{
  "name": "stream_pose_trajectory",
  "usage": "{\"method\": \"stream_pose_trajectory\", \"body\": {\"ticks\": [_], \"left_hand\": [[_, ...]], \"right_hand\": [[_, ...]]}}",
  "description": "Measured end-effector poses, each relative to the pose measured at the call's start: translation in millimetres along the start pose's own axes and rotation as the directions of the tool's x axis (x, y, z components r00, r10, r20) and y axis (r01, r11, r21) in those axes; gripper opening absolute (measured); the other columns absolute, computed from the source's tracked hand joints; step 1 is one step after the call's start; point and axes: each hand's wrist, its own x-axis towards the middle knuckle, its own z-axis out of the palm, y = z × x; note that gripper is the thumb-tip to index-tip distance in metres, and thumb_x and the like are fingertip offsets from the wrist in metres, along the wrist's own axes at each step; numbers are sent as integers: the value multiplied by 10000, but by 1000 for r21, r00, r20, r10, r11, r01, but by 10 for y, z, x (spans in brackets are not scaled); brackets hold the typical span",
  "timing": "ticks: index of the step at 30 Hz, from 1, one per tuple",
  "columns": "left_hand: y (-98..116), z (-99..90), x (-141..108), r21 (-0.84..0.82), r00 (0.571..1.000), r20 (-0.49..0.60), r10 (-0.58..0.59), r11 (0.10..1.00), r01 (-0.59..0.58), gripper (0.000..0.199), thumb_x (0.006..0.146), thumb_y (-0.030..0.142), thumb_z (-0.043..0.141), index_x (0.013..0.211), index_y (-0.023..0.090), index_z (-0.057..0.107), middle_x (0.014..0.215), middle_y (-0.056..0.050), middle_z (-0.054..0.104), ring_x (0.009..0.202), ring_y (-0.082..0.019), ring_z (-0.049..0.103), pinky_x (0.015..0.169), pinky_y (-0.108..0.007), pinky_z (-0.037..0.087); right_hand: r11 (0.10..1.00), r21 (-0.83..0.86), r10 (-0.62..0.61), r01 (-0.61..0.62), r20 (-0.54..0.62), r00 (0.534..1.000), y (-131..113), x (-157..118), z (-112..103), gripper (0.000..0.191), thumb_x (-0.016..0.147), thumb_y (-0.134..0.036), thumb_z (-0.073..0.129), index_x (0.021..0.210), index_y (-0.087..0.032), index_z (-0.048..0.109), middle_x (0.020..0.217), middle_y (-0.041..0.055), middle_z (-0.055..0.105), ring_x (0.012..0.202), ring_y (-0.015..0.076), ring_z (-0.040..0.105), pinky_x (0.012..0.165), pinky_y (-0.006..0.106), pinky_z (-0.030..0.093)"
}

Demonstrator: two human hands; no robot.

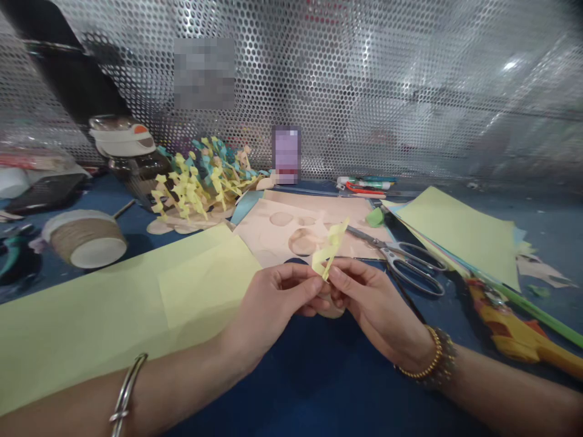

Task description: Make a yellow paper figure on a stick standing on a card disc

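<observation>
On the blue work table [300, 388], in front of a perforated metal screen [364, 91], a large pale green paper sheet [91, 315] lies at the left. A peach paper sheet [273, 233] lies ahead, with steel scissors [405, 264] just beside it. The left hand [273, 300] and the right hand [376, 306] are close together above the table. Their curled fingers [341, 278] grasp a twisted yellow paper strip [330, 249], which stands up between the hands, in front of the peach sheet.
</observation>
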Motion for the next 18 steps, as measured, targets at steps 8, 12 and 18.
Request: {"method": "stream_pose_trajectory", "body": {"ticks": [8,12,18], "left_hand": [[9,10,17,-20,1000,-5,2,1000,-2,146,792,285,663,802,140,671,739,-16,704,668,-92,656,591,-143,462],[10,9,9,-24,1000,-4,4,1000,-5,146,790,287,663,797,141,677,728,-16,704,657,-90,653,581,-140,461],[21,23,4,-47,1000,-17,-2,999,1,148,776,282,678,799,136,674,707,-18,701,639,-88,650,570,-137,459]], "right_hand": [[1000,-5,-10,10,4,1000,3,-2,-7,135,761,-338,719,787,-206,720,637,-30,580,560,71,432,545,214,360],[1000,3,-12,12,-1,1000,4,-6,-5,124,755,-329,727,787,-209,721,630,-34,588,557,67,438,542,207,363],[1000,11,-17,17,-11,1000,5,-3,13,122,753,-326,728,784,-209,719,615,-42,589,542,57,441,530,194,368]]}}
